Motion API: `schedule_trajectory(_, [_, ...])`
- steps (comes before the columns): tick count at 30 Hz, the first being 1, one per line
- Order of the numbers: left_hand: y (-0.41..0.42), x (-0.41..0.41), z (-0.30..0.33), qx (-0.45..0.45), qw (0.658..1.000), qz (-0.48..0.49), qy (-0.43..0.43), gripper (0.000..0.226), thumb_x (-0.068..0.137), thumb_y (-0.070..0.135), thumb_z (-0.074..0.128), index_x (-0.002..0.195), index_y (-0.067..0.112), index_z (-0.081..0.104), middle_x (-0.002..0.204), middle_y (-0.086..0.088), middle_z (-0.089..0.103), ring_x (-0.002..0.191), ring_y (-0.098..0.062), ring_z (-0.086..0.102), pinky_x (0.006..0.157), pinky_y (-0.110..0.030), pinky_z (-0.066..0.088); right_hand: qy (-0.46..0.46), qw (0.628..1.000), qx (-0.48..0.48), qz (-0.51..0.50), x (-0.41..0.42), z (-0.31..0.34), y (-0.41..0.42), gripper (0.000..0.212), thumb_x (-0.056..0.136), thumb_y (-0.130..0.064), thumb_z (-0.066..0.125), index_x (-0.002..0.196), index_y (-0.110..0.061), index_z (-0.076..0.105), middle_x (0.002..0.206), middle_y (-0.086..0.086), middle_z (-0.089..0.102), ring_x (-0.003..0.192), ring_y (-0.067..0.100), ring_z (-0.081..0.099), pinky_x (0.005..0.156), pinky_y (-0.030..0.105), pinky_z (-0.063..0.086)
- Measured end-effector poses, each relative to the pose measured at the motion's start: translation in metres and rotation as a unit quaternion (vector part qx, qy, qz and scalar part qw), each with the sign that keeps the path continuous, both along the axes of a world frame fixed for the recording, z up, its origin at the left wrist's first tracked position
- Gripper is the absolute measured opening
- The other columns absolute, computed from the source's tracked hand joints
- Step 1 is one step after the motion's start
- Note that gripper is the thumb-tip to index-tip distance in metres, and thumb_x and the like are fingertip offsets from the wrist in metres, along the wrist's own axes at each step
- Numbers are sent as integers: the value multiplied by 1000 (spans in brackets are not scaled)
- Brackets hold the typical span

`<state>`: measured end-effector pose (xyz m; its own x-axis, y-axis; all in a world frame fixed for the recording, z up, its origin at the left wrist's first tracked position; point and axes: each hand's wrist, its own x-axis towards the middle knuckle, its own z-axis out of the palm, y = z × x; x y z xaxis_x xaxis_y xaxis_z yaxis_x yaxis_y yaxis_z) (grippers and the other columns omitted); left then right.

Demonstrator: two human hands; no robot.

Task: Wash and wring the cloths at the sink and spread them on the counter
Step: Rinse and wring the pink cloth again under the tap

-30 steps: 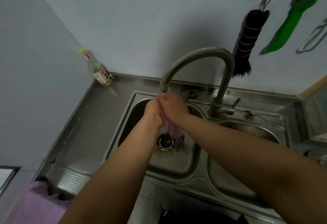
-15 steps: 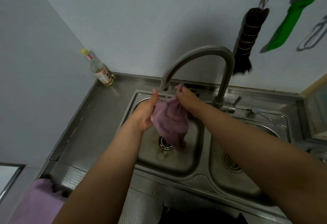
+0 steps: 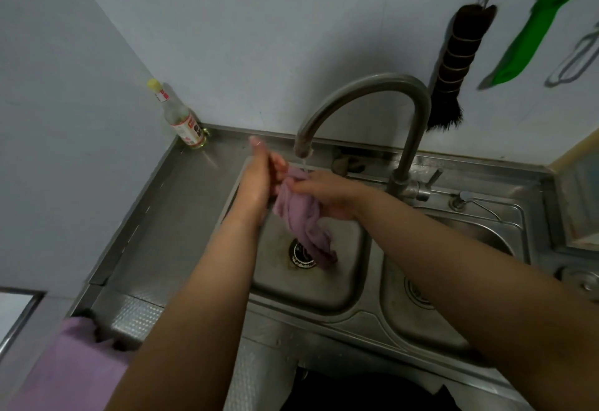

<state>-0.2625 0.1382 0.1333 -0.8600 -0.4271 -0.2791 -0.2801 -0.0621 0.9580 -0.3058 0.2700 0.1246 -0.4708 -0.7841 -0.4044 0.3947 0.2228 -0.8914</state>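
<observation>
Water [image 3: 303,164] is running thinly from the curved faucet [image 3: 366,86] onto the purple cloth [image 3: 303,216] I am holding over the left sink basin [image 3: 311,284]. My left hand [image 3: 259,177] is pressing its curled fingers against the cloth's top; my right hand [image 3: 327,193] is gripping the bunched upper part, its tail hanging above the drain [image 3: 299,253]. Another purple cloth [image 3: 64,365] is lying on the bench [image 3: 168,222], near left.

Second purple cloth [image 3: 64,365] cut by bottom-left edge, bottle label [image 3: 188,127] unreadable
</observation>
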Motion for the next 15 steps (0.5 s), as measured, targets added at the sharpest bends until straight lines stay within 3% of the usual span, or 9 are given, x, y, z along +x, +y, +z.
schedule_trajectory(3, [6,22,-42,196,975,-94,-43,76,92,69,12,106,17,67,104,-10,72,102,-23,68,92,-34,51,-186,969,-107,-119,-4,-8,8,22,101,-17,38,90,-12,56,87,9,65,83,19,63,74,34,54])
schedule_trajectory(6, [23,38,-70,271,954,-93,-85,63,100,55,13,118,17,59,110,-6,71,98,-17,68,88,-29,53,-287,908,-176,-248,-16,-18,10,32,101,-19,33,76,-17,51,73,7,66,69,16,65,67,32,54])
schedule_trajectory(9, [21,35,-78,284,955,-50,-65,47,105,36,24,116,8,60,115,-11,68,104,-21,65,95,-33,48,-310,871,-181,-334,-29,-26,13,36,102,-22,29,78,-8,51,66,13,64,60,21,67,57,31,56])
schedule_trajectory(10, [20,31,-74,283,957,-24,-57,43,106,31,27,111,6,62,108,-14,70,99,-22,67,90,-32,51,-295,870,-183,-351,-28,-27,12,33,101,-20,32,76,-7,49,69,14,62,65,23,66,62,33,57])
schedule_trajectory(11, [19,25,-69,275,960,10,-57,40,106,29,29,103,6,62,90,-13,72,82,-19,69,74,-28,55,-280,876,-172,-352,-27,-26,9,28,97,-20,40,75,-7,50,73,14,59,71,25,63,73,36,55])
schedule_trajectory(13, [17,8,-60,257,958,94,-84,35,105,28,32,84,10,53,55,-1,57,40,-7,51,38,-16,40,-202,923,-119,-306,-14,-29,-3,24,80,-29,63,71,-9,58,76,12,57,75,24,55,80,36,45])
schedule_trajectory(15, [17,-9,-55,277,944,139,-112,33,104,27,36,77,12,48,46,2,51,30,-7,43,30,-14,33,-114,962,-71,-237,5,-33,-12,23,78,-34,69,70,-13,64,83,11,62,78,20,55,79,31,42])
